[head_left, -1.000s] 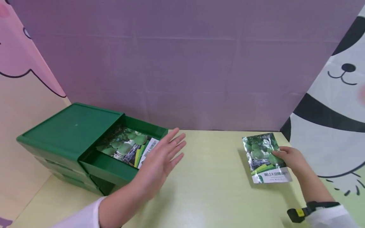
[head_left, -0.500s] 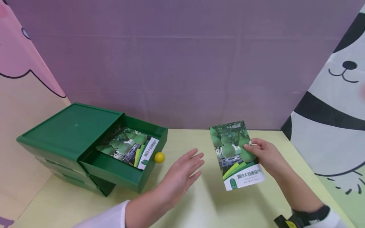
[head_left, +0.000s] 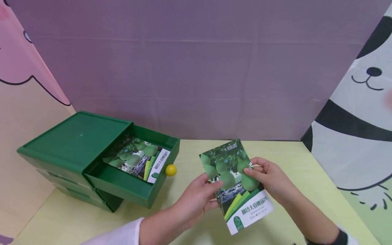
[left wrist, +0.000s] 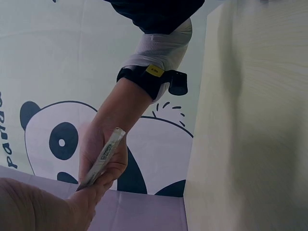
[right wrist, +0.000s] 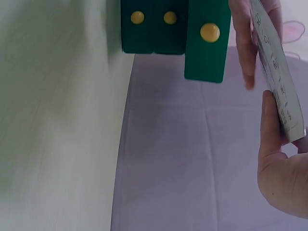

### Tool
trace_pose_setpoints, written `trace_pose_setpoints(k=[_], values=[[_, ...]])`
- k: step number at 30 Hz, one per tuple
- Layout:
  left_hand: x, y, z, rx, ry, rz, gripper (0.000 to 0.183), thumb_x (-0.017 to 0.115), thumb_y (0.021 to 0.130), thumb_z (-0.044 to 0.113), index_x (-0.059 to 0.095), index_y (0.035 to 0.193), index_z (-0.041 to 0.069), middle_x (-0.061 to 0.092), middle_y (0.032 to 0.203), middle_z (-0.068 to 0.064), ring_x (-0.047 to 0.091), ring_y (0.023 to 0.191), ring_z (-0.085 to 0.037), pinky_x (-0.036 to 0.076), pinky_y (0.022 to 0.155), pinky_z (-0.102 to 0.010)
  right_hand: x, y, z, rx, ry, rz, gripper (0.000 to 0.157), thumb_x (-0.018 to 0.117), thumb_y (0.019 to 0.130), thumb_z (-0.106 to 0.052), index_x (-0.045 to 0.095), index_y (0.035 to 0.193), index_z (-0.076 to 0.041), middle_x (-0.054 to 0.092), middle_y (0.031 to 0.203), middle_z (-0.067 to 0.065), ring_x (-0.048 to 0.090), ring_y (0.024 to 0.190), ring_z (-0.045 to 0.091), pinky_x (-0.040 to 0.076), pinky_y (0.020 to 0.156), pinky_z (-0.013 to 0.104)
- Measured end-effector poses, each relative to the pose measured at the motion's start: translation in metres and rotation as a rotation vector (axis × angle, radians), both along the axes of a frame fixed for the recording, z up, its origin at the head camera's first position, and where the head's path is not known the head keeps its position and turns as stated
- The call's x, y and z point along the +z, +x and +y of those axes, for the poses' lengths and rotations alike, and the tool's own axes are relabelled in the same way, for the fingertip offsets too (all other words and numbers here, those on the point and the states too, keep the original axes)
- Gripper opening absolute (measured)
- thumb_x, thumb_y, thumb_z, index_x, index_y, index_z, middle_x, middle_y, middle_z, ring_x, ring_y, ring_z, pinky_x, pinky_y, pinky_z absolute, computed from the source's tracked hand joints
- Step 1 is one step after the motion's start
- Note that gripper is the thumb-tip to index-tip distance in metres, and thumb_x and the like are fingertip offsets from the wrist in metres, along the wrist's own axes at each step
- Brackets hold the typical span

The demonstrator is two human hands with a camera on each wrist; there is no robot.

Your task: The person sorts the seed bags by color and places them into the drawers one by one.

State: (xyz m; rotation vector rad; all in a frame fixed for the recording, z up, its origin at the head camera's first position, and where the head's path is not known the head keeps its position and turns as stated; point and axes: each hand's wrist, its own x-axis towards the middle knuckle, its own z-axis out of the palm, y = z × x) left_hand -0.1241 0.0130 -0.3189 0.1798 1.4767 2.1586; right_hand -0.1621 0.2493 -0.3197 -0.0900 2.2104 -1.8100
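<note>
A flat packet (head_left: pixel 229 190) with a picture of round green fruits and a white printed band is held over the table, tilted. My left hand (head_left: pixel 197 199) pinches its left edge, thumb on the front and fingers behind. On its right edge, my right hand (head_left: pixel 274 178) grips it with the thumb across the picture. Edge-on in the right wrist view, the packet (right wrist: pixel 278 72) stands between the two hands. To the left, a similar packet (head_left: pixel 131 156) lies inside the pulled-out top drawer (head_left: pixel 122 185) of a green drawer unit (head_left: pixel 76 136).
A yellow round knob (head_left: pixel 170 170) juts from the drawer's front. Two lower drawers with yellow knobs (right wrist: pixel 170 18) show in the right wrist view. Behind the pale table (head_left: pixel 294 160) hangs a purple cloth (head_left: pixel 199 75), with a panda print (head_left: pixel 367 136) on the right.
My right hand has brought the packet leftward from the table's right side. My left hand has drawn away from the drawer front, uncovering the knob, and has taken hold of the packet's left edge.
</note>
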Motion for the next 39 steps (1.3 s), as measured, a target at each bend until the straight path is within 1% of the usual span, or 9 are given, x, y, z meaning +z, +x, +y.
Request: trace_pose_setpoints(k=[6,15,22,25,28,31,32,36,39], values=[[0.000,0.003,0.000,0.018,-0.027,-0.039,0.044,0.042,0.103,0.014,0.039,0.145,0.003,0.065,0.121,-0.017,0.069,0.099,-0.024,0.059,0.082,-0.036,0.000,0.004,-0.003,0.038,-0.032,0.014,0.017,0.061,0.096,-0.019,0.057,0.108,-0.008,0.074,0.086,-0.005,0.071,0.074,0.012,0.060,0.066,0.027],[0.005,0.006,-0.005,0.022,-0.001,0.012,0.045,0.043,0.102,0.014,0.039,0.145,0.003,0.064,0.121,-0.020,0.069,0.095,-0.024,0.059,0.081,-0.039,0.003,0.005,0.002,0.103,-0.058,0.037,0.013,0.058,0.098,-0.018,0.058,0.111,-0.020,0.073,0.091,-0.005,0.071,0.076,0.012,0.060,0.065,0.026],[0.017,0.004,-0.022,0.065,-0.011,0.023,0.044,0.043,0.102,0.014,0.038,0.143,-0.001,0.061,0.123,-0.018,0.068,0.092,-0.016,0.059,0.082,-0.035,0.011,0.002,0.013,0.065,-0.015,0.127,0.020,0.049,0.102,-0.022,0.056,0.120,-0.028,0.071,0.101,-0.009,0.070,0.087,0.010,0.058,0.075,0.023],[0.026,0.003,-0.034,0.106,0.005,0.007,0.042,0.045,0.102,0.014,0.039,0.140,-0.002,0.061,0.117,-0.014,0.067,0.089,-0.013,0.059,0.082,-0.032,0.011,-0.002,0.015,0.063,-0.003,0.143,0.024,0.045,0.104,-0.024,0.053,0.126,-0.023,0.070,0.105,-0.008,0.071,0.091,0.014,0.059,0.078,0.026],[0.035,0.001,-0.048,0.169,0.009,-0.016,0.029,0.047,0.101,0.015,0.044,0.125,-0.001,0.057,0.099,-0.005,0.059,0.078,-0.007,0.058,0.076,-0.023,0.007,-0.007,0.014,0.070,-0.001,0.130,0.035,0.045,0.104,-0.027,0.048,0.133,-0.009,0.070,0.107,-0.006,0.071,0.093,0.014,0.059,0.079,0.027],[0.043,-0.001,-0.065,0.233,0.018,-0.030,0.011,0.048,0.101,0.015,0.042,0.103,0.007,0.048,0.084,0.002,0.052,0.066,-0.005,0.055,0.068,-0.017,0.000,-0.012,0.008,0.096,-0.002,0.101,0.045,0.047,0.103,-0.028,0.043,0.135,0.004,0.067,0.108,-0.002,0.070,0.092,0.014,0.059,0.079,0.029],[0.045,-0.002,-0.071,0.249,0.022,-0.029,0.011,0.048,0.101,0.016,0.039,0.099,0.009,0.047,0.081,0.002,0.050,0.064,-0.005,0.053,0.065,-0.015,-0.003,-0.013,0.006,0.119,-0.010,0.098,0.046,0.046,0.103,-0.027,0.041,0.135,0.007,0.067,0.108,-0.001,0.070,0.093,0.015,0.059,0.079,0.030],[0.051,-0.008,-0.097,0.300,0.061,-0.032,0.014,0.043,0.104,0.020,0.041,0.110,0.007,0.059,0.088,0.000,0.061,0.070,-0.005,0.053,0.064,-0.014,-0.015,-0.017,-0.007,0.205,-0.049,0.070,0.041,0.049,0.102,-0.026,0.046,0.130,0.005,0.067,0.110,0.004,0.071,0.096,0.018,0.059,0.081,0.033],[0.050,-0.014,-0.114,0.329,0.106,-0.069,0.030,0.040,0.105,0.024,0.037,0.129,0.007,0.062,0.107,-0.002,0.065,0.083,-0.004,0.053,0.067,-0.012,-0.022,-0.019,-0.020,0.238,-0.070,0.040,0.039,0.052,0.101,-0.028,0.051,0.127,0.001,0.068,0.112,0.006,0.070,0.097,0.020,0.059,0.083,0.034]])
